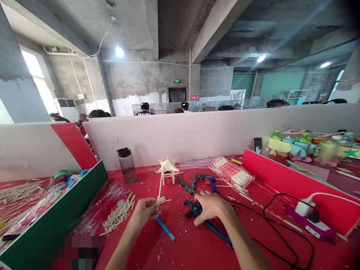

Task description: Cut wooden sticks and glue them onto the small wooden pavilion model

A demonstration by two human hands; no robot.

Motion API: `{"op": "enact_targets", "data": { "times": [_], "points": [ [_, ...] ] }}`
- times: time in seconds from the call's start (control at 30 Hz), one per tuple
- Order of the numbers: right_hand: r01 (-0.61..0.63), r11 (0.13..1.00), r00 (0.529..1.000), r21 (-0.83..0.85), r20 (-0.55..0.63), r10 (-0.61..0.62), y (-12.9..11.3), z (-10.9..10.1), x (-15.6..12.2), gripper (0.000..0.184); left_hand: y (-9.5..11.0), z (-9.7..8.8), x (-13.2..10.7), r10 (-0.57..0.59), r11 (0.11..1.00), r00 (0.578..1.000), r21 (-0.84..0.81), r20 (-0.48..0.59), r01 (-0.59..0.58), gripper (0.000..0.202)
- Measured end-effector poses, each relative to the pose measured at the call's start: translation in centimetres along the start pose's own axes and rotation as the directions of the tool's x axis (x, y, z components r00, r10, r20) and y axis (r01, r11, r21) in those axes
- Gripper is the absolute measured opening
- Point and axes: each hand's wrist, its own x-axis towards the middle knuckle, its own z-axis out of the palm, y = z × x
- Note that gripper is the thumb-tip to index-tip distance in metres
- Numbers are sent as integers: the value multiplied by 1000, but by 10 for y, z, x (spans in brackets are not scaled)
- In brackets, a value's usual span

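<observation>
You have 1 thin, pale stick (160, 185) nearly upright in your left hand (146, 210); the dark blue cutter (212, 226) lies slantwise on the desk (191, 249), beside your right hand (210, 206).

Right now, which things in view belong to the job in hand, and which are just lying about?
Job, probably: stick in left hand; cutter by right hand; model; short sticks; pliers; glue gun.
Lying about, apparently: bottle; wrap; paper cut-outs.

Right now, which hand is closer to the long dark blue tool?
The right hand, over the dark blue tool; I can't tell if it touches. The left hand is farther, left of the tool, holding a thin stick.
</observation>
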Motion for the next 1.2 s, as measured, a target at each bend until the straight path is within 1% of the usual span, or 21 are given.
{"op": "enact_targets", "data": {
  "times": [0.07, 0.1, 0.17, 0.23, 0.3, 0.43, 0.53, 0.63, 0.8, 0.87, 1.0, 1.13, 1.2],
  "points": [
    [-43, 998, 998, -43, 49, 45, -5, 4, 1, 97, -1, 0, 1, 6, 1000, 1000, -1, 4, -6, 57],
    [-46, 997, 998, -55, 50, 49, -6, 5, 2, 94, -1, 0, 1, 10, 1000, 1000, 1, 0, -10, 57],
    [-17, 998, 1000, -61, 25, 19, -8, 5, 3, 79, -1, 0, 1, 20, 1000, 1000, 5, -9, -20, 57],
    [58, 997, 998, -49, -22, -59, -8, 3, 4, 63, 0, 0, 0, 24, 1000, 1000, 3, -12, -24, 57],
    [145, 989, 985, -12, -95, -145, -9, -1, 3, 53, 3, 0, -1, 20, 1000, 1000, -8, -9, -20, 57],
    [307, 939, 934, 157, -242, -265, -20, -8, 0, 52, 9, 2, -5, 24, 999, 1000, -35, -6, -24, 54],
    [371, 895, 911, 250, -284, -298, -32, -7, 1, 48, 12, 1, -8, 31, 999, 1000, -44, 0, -31, 54],
    [408, 867, 902, 286, -273, -334, -39, -3, 4, 44, 12, 0, -8, 36, 999, 999, -41, 12, -36, 54],
    [463, 787, 885, 407, -173, -432, -44, -2, 7, 36, 11, 0, -10, 37, 999, 997, -32, 72, -34, 53],
    [483, 754, 872, 446, -166, -460, -47, -2, 7, 35, 11, 1, -10, 17, 1000, 995, -14, 96, -16, 54],
    [499, 717, 858, 486, -165, -486, -50, 0, 8, 37, 9, 2, -11, -14, 1000, 992, 28, 127, 10, 54],
    [448, 701, 874, 556, -106, -475, -50, 9, 13, 42, 9, 1, -12, -28, 998, 988, 56, 150, 20, 53],
    [412, 719, 892, 559, -86, -444, -49, 13, 15, 44, 10, 1, -13, -44, 997, 988, 64, 146, 35, 54]
  ]
}}
